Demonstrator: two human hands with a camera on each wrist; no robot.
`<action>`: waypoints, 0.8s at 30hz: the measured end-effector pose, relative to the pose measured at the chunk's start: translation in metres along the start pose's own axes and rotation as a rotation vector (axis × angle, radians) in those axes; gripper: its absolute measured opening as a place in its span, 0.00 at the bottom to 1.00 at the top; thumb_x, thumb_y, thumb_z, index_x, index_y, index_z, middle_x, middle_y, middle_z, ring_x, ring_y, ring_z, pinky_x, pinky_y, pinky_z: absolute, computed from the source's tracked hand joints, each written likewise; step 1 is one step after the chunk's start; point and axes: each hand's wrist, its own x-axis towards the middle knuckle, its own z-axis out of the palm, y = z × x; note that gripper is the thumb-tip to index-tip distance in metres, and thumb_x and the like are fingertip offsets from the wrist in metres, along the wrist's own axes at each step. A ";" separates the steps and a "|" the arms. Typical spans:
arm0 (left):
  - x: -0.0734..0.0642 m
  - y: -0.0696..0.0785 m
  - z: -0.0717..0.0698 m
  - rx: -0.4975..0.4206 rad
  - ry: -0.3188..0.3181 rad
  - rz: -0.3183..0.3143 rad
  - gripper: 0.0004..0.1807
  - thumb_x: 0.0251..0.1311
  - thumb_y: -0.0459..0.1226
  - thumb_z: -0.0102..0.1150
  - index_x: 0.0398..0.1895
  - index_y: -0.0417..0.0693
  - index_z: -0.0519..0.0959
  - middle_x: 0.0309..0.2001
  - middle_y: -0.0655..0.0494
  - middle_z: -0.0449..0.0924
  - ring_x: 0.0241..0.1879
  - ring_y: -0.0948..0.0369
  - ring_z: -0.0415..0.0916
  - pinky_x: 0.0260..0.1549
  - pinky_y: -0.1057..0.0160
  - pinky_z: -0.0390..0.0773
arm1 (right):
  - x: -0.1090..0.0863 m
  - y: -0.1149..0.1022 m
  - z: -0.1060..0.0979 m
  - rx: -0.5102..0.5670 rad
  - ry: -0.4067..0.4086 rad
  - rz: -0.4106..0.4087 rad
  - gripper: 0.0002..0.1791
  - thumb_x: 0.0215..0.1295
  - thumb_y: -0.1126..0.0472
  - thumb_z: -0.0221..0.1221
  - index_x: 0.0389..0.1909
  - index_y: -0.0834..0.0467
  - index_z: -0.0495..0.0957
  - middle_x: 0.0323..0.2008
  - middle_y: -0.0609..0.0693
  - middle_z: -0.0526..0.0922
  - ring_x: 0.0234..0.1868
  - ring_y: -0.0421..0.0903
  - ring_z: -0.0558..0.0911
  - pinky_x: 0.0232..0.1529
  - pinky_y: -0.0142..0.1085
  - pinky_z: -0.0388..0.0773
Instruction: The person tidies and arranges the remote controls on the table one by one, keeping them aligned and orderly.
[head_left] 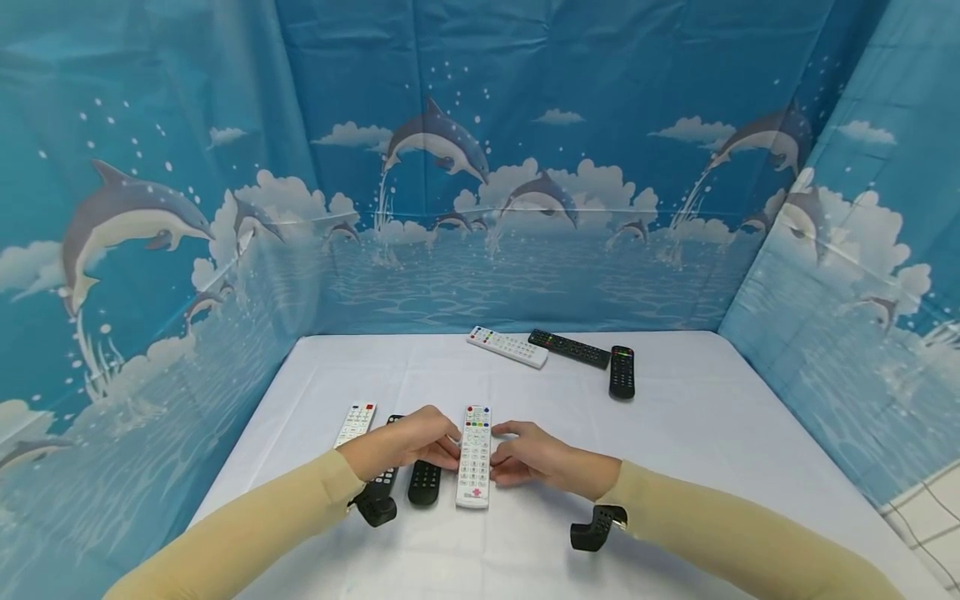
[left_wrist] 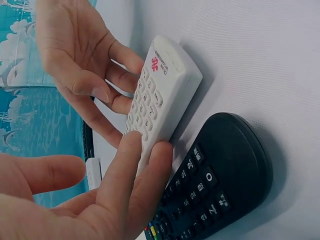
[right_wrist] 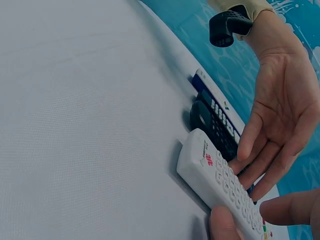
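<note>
A white remote control (head_left: 474,458) lies lengthwise on the white cloth between both hands, its button side up and a pink logo at the near end. My left hand (head_left: 423,437) touches its left edge with extended fingers; in the left wrist view the left thumb (left_wrist: 55,172) stands apart from it. On the opposite edge, the fingers of my right hand (head_left: 528,454) rest against the remote. Beneath and beside the left hand lies a black remote (head_left: 424,485), partly covered. Farther left are another black remote (head_left: 385,479) and a white remote (head_left: 356,421), both partly hidden by the left arm.
Toward the back of the table (head_left: 697,417) lie a white remote (head_left: 507,347), a long black remote (head_left: 570,348) and a shorter black remote (head_left: 622,372). A blue dolphin-print curtain (head_left: 480,275) encloses the back and sides.
</note>
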 end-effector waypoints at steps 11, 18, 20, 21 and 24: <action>-0.004 -0.003 -0.003 -0.009 -0.029 0.016 0.18 0.66 0.30 0.56 0.54 0.23 0.74 0.42 0.31 0.81 0.36 0.47 0.86 0.38 0.57 0.87 | -0.005 0.000 0.003 -0.001 -0.018 -0.005 0.38 0.63 0.71 0.60 0.74 0.66 0.59 0.40 0.65 0.84 0.34 0.50 0.87 0.38 0.40 0.86; -0.002 -0.004 -0.005 -0.029 -0.039 0.017 0.18 0.66 0.30 0.55 0.54 0.23 0.74 0.42 0.30 0.80 0.37 0.45 0.86 0.39 0.56 0.86 | -0.004 0.001 0.000 -0.004 -0.038 0.002 0.39 0.62 0.70 0.62 0.74 0.65 0.58 0.41 0.65 0.84 0.37 0.52 0.87 0.40 0.42 0.86; 0.000 -0.004 -0.006 -0.039 -0.044 0.019 0.19 0.66 0.30 0.55 0.55 0.22 0.73 0.42 0.30 0.80 0.37 0.44 0.86 0.39 0.55 0.86 | -0.005 -0.002 -0.003 -0.011 -0.051 0.011 0.39 0.62 0.69 0.61 0.74 0.65 0.58 0.43 0.64 0.84 0.37 0.52 0.87 0.41 0.43 0.86; 0.000 -0.003 -0.007 -0.044 -0.046 0.021 0.19 0.66 0.29 0.55 0.56 0.22 0.72 0.42 0.30 0.80 0.38 0.43 0.86 0.39 0.55 0.86 | -0.005 -0.004 -0.005 -0.018 -0.058 0.017 0.39 0.62 0.69 0.61 0.74 0.65 0.59 0.43 0.64 0.84 0.37 0.52 0.87 0.40 0.43 0.86; 0.002 0.001 -0.010 -0.051 -0.057 0.026 0.21 0.66 0.30 0.55 0.58 0.22 0.71 0.42 0.29 0.81 0.39 0.42 0.86 0.39 0.54 0.86 | -0.004 -0.013 -0.013 -0.041 -0.074 0.025 0.37 0.62 0.68 0.61 0.73 0.66 0.60 0.45 0.64 0.83 0.37 0.52 0.87 0.41 0.43 0.86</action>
